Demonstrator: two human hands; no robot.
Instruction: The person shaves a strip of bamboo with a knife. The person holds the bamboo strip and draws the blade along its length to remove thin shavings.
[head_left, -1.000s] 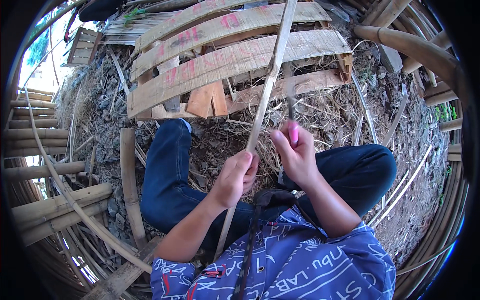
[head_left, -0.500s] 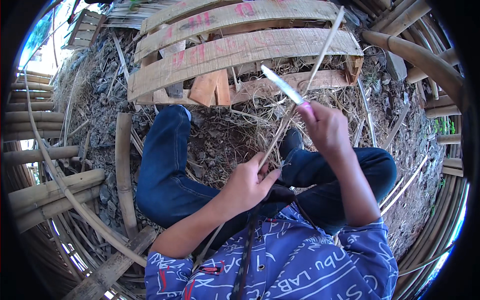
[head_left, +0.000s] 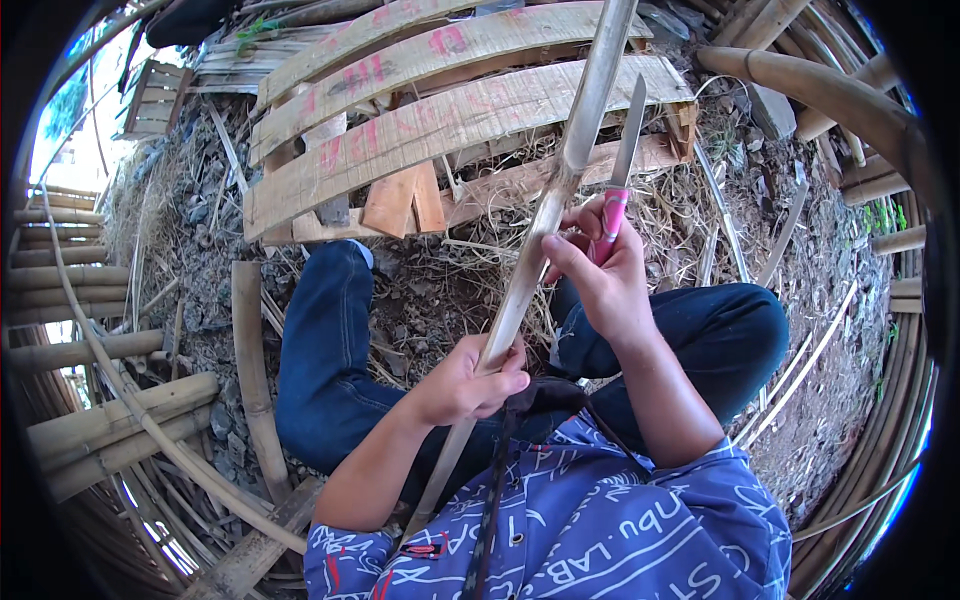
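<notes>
A long split bamboo strip [head_left: 517,290] slants across my lap, its wide pale face turned up and its far end passing over the wooden slats. My left hand [head_left: 468,382] is closed around its lower part, near my waist. Farther up, my right hand [head_left: 610,280] presses thumb and fingers against the strip. That same hand keeps a knife [head_left: 626,150] with a pink handle, its blade pointing up and away from me, to the right of the strip and apart from it.
A slatted wooden pallet [head_left: 400,125] lies just ahead of my feet. Bamboo poles stand along both sides, with a short bamboo post [head_left: 255,370] by my left knee. Thin shavings [head_left: 480,270] litter the ground between my legs. A smaller crate [head_left: 157,98] sits far left.
The strip has turned from its narrow edge to its wide face. My right hand has come to the strip, and the knife has swung from leaning left to nearly upright.
</notes>
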